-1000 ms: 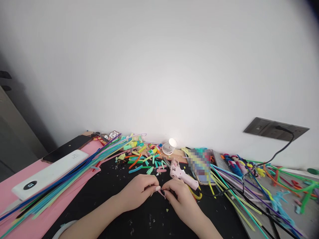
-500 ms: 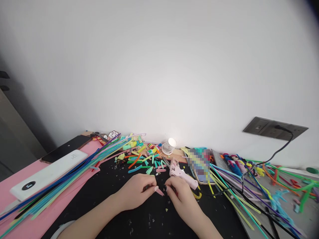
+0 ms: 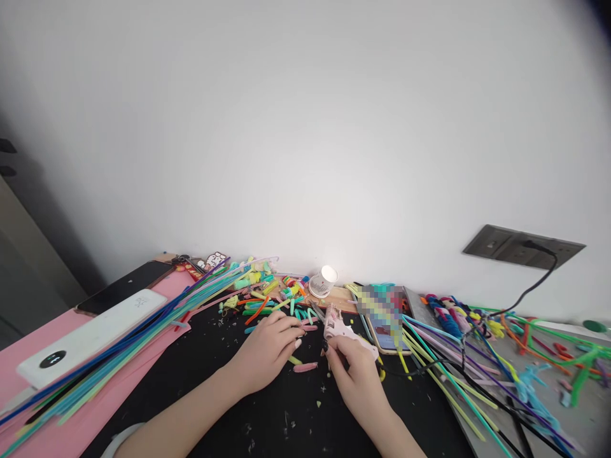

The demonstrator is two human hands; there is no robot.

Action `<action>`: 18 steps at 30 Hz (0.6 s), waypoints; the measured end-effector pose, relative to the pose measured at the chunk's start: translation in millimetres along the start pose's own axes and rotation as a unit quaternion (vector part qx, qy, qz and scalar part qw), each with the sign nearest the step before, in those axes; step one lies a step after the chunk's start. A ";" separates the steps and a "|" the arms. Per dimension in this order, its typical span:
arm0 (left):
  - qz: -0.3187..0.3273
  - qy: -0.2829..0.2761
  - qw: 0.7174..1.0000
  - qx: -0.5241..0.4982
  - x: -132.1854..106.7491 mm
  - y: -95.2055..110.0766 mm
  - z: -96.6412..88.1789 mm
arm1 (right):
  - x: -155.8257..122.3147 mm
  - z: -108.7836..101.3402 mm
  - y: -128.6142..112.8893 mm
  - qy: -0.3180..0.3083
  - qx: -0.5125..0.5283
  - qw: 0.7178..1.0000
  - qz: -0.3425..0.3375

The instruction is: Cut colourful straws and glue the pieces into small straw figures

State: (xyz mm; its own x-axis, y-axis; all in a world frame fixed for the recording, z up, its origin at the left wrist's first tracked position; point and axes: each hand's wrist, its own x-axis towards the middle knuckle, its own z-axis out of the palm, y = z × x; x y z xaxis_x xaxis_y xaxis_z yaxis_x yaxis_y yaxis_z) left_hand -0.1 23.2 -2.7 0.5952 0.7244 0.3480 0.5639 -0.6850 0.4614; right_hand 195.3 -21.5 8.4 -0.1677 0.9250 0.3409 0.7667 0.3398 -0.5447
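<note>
My left hand lies on the black mat, its fingers bent and pressed together at the edge of a pile of short coloured pipe-cleaner pieces. Whether they grip a piece is unclear. My right hand pinches something small and dark at its fingertips, just below the pink glue gun. A short pink piece rests loose on the mat between the two hands.
A bundle of long pipe cleaners crosses the pink sheet at left, beside a white power bank and a black phone. More long pipe cleaners and a black cable from the wall socket fill the right. A small cup stands by the wall.
The hands have parted. The pink piece they held together now lies on the mat. My left hand has moved up toward the pile, my right hand up toward the glue gun.
</note>
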 end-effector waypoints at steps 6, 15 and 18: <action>0.011 -0.021 1.000 -0.008 -0.2 -7.6 7.5 | -1.2 1.9 0.7 -0.003 -0.004 1.000 0.002; -0.020 0.014 0.998 -0.058 2.7 -8.4 10.5 | -0.9 2.8 2.1 0.005 -0.015 1.000 -0.002; -0.030 0.017 0.997 -0.069 2.7 -7.4 9.0 | -1.0 2.7 2.3 0.005 -0.020 1.000 -0.007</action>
State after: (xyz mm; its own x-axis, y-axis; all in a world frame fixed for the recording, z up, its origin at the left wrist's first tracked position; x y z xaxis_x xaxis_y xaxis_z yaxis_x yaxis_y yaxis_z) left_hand 2.5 29.6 -12.6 0.5411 0.7682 0.3422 0.5127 -0.6239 0.5898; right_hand 195.6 -21.2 4.7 -0.1719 0.9184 0.3563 0.7888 0.3450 -0.5087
